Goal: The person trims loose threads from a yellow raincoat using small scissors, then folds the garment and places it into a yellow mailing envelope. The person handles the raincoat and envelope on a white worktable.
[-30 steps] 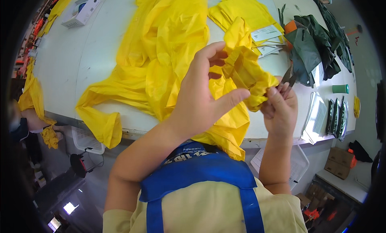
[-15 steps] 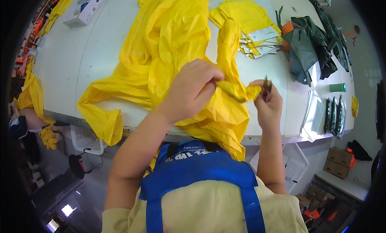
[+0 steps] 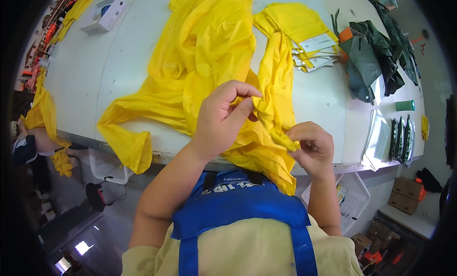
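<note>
A yellow garment [image 3: 214, 57] of thin, shiny cloth, apparently rainwear, lies rumpled over the table, one sleeve [image 3: 126, 147] bent toward the left front edge. Part of it hangs over the front edge against my blue apron [image 3: 238, 207]. My left hand [image 3: 221, 116] pinches a fold of the garment between thumb and fingers near the middle. Lower and to the right, my right hand [image 3: 314, 145] grips the end of the same stretch, which runs taut and slightly twisted between both hands. Whether the small metal blades seen earlier are still inside my right hand is hidden.
Stacked yellow pouches [image 3: 295, 26] with white labels lie beyond my right hand. Farther right are dark green garments [image 3: 359, 59], a green cylinder [image 3: 405, 105], clear plastic sheets [image 3: 375, 140] and dark packets [image 3: 402, 140]. A white box [image 3: 104, 16] stands far left; white baskets [image 3: 350, 202] sit below the table edge.
My right hand has moved down and slightly left, and its upright metal blades no longer show. My left hand still pinches the cloth. The view has shifted slightly.
</note>
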`<state>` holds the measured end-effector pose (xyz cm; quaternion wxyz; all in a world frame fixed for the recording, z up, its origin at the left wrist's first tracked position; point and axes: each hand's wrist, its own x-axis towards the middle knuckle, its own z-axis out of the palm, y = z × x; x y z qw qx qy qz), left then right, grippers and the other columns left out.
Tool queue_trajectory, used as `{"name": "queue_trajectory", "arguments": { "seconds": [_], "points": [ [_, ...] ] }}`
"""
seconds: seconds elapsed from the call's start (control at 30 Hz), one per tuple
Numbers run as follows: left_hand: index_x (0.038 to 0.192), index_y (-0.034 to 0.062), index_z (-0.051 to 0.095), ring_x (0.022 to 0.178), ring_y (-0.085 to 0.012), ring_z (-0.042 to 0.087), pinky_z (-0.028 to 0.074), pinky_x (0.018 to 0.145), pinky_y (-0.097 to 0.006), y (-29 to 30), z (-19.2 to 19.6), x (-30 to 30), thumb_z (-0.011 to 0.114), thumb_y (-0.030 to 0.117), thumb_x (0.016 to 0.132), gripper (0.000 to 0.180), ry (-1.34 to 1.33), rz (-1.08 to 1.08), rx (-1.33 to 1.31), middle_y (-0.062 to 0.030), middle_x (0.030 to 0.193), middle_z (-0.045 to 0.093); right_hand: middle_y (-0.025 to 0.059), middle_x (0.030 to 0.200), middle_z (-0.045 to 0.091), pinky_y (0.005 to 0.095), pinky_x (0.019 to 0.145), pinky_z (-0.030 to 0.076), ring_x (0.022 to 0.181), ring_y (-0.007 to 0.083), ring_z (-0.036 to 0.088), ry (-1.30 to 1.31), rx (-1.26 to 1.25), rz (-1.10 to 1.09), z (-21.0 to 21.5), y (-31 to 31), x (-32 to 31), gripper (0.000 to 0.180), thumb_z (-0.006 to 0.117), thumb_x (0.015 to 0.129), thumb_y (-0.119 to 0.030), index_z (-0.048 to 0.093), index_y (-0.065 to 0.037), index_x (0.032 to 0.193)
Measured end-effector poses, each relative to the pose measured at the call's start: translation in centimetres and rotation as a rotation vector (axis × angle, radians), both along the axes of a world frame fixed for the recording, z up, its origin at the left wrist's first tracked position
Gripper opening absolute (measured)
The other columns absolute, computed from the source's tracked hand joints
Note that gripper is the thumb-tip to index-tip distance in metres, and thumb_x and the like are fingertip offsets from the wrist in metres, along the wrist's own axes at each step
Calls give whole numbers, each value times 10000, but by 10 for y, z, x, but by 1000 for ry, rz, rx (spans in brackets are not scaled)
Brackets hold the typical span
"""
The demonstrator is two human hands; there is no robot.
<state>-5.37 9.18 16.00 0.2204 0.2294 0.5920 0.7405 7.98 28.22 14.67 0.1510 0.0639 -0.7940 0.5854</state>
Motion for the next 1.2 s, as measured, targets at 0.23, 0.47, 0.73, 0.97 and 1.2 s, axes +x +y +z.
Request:
{"name": "queue_trajectory", "arguments": {
  "seconds": [0.23, 0.47, 0.73, 0.97, 1.2],
  "points": [
    [909, 5, 526, 659, -86, 464, 405, 600, -235, -19, -2, 7, 479, 34, 880, 62, 202, -59, -189, -25, 732, 502, 65, 1088, 577, 197, 499, 300, 544, 59, 396, -382, -309, -73, 17, -31, -43, 408, 652, 774, -7, 590, -36, 1176],
    [870, 32, 509, 618, -61, 364, 330, 553, -231, -29, -3, 3, 447, 68, 880, 72, 108, -164, -127, 15, 692, 428, 20, 922, 553, 238, 676, 407, 789, 65, 469, -398, -77, 179, 9, -22, -67, 373, 633, 810, -49, 582, -58, 1179],
    [860, 34, 580, 603, -33, 373, 311, 533, -203, -41, -6, -1, 580, 137, 895, 109, -162, -145, -68, 49, 700, 462, -24, 801, 500, 227, 640, 378, 727, 57, 453, -292, -552, 170, 5, 0, -62, 123, 633, 837, -60, 564, -16, 929],
    [830, 20, 611, 697, -32, 427, 352, 624, -185, -40, -8, -5, 610, 144, 905, 144, -187, 9, -11, 54, 757, 522, -1, 810, 524, 213, 614, 343, 713, 63, 438, -368, -177, 46, 2, -4, -56, 156, 641, 807, -50, 591, -15, 950],
    [840, 13, 628, 688, -30, 410, 352, 613, -199, -40, 4, -6, 605, 158, 912, 163, -345, -80, 46, 59, 737, 505, 84, 963, 621, 243, 515, 393, 568, 136, 475, 43, 237, -141, 36, -26, -60, 428, 813, 667, -143, 657, -40, 1051]
  ]
}}
